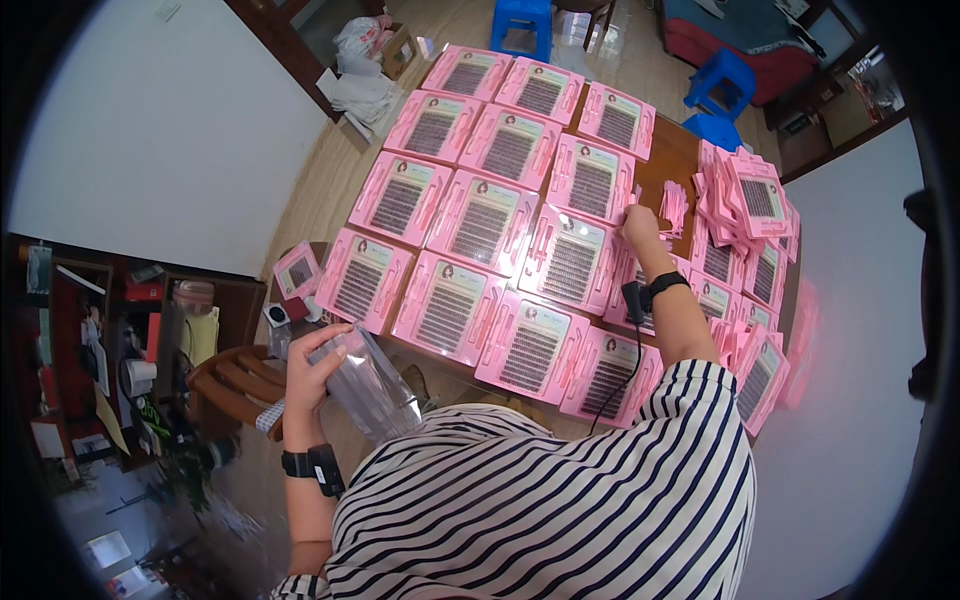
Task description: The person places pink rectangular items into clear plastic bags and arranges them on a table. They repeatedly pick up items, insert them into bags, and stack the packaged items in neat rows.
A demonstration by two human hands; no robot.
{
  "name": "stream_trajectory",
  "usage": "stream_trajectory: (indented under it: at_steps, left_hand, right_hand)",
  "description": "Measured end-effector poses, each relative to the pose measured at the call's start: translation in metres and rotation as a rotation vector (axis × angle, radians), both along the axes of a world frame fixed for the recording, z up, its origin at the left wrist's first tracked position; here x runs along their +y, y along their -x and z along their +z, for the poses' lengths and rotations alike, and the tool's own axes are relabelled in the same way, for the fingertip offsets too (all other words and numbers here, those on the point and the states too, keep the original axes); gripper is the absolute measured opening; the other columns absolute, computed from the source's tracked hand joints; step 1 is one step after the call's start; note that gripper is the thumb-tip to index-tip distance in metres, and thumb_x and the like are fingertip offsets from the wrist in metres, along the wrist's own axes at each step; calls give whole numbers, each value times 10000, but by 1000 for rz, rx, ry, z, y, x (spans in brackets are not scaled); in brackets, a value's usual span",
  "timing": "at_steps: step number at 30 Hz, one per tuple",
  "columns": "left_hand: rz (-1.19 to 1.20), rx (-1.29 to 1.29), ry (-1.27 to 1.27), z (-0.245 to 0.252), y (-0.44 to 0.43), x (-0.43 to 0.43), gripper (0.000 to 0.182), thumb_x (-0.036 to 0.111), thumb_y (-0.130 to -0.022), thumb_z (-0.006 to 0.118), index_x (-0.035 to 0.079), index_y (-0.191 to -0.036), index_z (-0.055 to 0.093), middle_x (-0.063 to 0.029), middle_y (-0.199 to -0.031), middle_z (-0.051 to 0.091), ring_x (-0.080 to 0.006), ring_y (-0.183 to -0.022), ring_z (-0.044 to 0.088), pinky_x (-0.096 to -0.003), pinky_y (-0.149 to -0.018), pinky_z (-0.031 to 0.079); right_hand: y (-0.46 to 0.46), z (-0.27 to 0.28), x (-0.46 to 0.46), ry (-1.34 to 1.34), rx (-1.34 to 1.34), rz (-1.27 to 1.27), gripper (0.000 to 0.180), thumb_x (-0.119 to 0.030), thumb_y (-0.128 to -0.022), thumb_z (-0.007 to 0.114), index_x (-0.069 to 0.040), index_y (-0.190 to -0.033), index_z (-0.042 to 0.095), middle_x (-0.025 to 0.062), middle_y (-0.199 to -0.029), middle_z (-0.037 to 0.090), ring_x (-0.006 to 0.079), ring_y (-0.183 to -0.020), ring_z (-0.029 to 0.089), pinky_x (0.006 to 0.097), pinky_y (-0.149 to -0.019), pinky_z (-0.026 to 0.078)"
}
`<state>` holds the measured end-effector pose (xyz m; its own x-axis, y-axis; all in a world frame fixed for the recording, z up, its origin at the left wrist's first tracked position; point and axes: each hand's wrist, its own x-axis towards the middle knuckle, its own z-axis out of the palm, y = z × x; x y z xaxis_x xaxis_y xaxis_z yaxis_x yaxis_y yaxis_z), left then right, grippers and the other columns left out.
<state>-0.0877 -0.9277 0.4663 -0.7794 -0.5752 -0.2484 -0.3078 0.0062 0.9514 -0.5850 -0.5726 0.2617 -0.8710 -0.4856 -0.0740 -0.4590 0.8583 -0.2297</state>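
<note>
My left hand (319,364) grips the upper end of a clear plastic bag (375,390) that hangs over the near left table edge. My right hand (641,229) reaches across the table; its fingers are bunched at the edge of a pink false-lash tray (590,178), and whether they hold anything cannot be told. Rows of similar pink trays with dark lash clusters, such as one at the near side (531,348), cover much of the table. Just right of my right hand lies a bundle of slim pink tools (674,204) on bare brown wood.
An untidy pile of pink trays (761,196) stands at the right. A black cable (636,367) runs from my right wrist over the near trays. A wooden chair (225,379) is at the left. Blue stools (523,28) stand beyond the table, and a cardboard box (397,51) is at the far left.
</note>
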Motion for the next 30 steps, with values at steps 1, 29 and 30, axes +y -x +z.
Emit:
stream_trajectory:
  at_steps: [1, 29, 30]
  left_hand:
    - [8, 12, -9, 0, 1, 1, 325, 100, -769, 684, -43, -1060, 704, -89, -1045, 698, -156, -972, 632, -286, -898, 464]
    - [-266, 137, -261, -34, -20, -48, 300, 61, -816, 669, -24, -1101, 705, -57, -979, 692, -117, -877, 632, -261, -798, 500]
    - [-270, 139, -273, -36, -23, -49, 299, 64, -815, 673, -22, -1100, 707, -52, -976, 691, -115, -877, 630, -259, -796, 498]
  right_hand:
    - [-3, 5, -3, -10, 3, -49, 136, -157, -761, 689, -25, -793, 681, 204, -878, 695, 393, -827, 664, 465, -758, 538]
    - [-244, -4, -82, -177, -169, -184, 583, -508, -986, 354, -385, -1543, 234, 72, -1651, 99, 380, -1509, 39, 737, -1102, 42]
    - [-243, -4, -84, -182, -187, -186, 588, -513, -987, 350, -385, -1546, 223, 69, -1652, 93, 377, -1511, 32, 735, -1104, 42]
